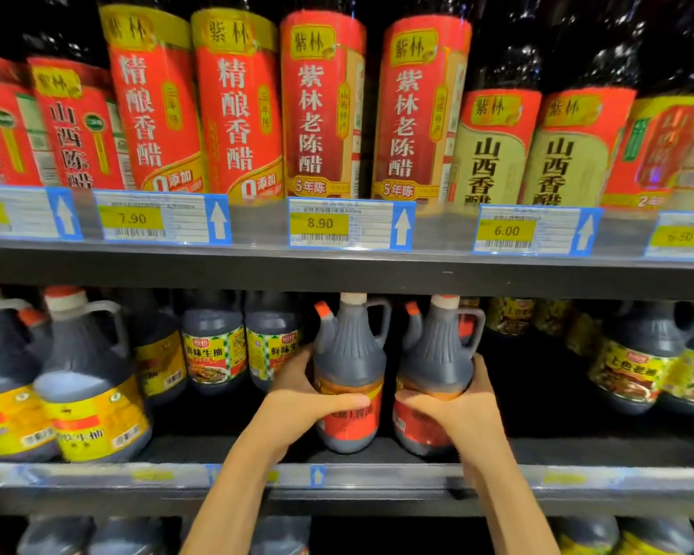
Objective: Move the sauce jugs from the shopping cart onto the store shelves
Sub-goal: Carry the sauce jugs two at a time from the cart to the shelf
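Sauce jugs (pixel 351 366) on shelf (pixel 577 450), gripped by L hand (pixel 309 398), R hand (pixel 453 402).

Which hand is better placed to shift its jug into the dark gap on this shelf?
Right, probably. The right hand grips the right jug, which borders the gap; the left hand holds the left jug, between that one and smaller bottles.

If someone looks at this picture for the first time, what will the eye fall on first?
At the centre, the left hand grips one dark sauce jug and the right hand grips a second jug beside it, both upright at the front of the middle shelf. Above, a row of tall red-labelled bottles fills the upper shelf, with yellow price tags along its edge.
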A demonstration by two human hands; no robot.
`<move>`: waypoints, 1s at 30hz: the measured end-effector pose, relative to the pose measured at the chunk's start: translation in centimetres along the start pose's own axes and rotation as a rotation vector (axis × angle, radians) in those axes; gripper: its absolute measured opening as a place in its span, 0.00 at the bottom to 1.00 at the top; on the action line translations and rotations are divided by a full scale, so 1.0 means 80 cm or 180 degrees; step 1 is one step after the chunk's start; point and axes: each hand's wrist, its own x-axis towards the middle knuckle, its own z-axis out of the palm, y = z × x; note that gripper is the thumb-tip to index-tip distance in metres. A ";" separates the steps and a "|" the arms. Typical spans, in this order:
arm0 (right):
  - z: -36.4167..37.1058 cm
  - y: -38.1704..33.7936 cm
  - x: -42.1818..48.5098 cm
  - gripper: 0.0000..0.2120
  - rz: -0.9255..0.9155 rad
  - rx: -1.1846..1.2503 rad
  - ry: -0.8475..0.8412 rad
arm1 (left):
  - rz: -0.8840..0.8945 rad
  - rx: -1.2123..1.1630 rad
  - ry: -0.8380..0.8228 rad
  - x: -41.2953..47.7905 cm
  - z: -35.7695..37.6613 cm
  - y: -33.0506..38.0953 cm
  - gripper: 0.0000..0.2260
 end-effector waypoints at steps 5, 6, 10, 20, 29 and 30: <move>-0.017 -0.007 -0.002 0.41 0.0307 -0.0220 -0.0442 | 0.0069 0.0010 0.0190 -0.002 0.003 -0.004 0.39; -0.023 -0.009 -0.003 0.41 0.0374 -0.0298 -0.0565 | 0.0094 0.0098 0.0238 -0.004 0.004 -0.004 0.39; -0.036 -0.014 -0.008 0.40 0.0331 -0.0663 -0.0639 | 0.0427 0.0911 0.0579 -0.013 0.007 0.003 0.39; -0.006 -0.009 0.004 0.32 0.0026 -0.0964 -0.0215 | 0.0460 0.1690 0.0953 -0.015 0.018 0.029 0.36; 0.021 -0.017 0.035 0.35 0.0235 -0.1430 -0.0295 | -0.0055 0.2578 0.1058 0.022 0.015 0.042 0.39; 0.025 -0.017 0.038 0.35 0.0251 -0.1503 -0.0267 | -0.0011 0.2675 0.1137 0.021 0.016 0.042 0.38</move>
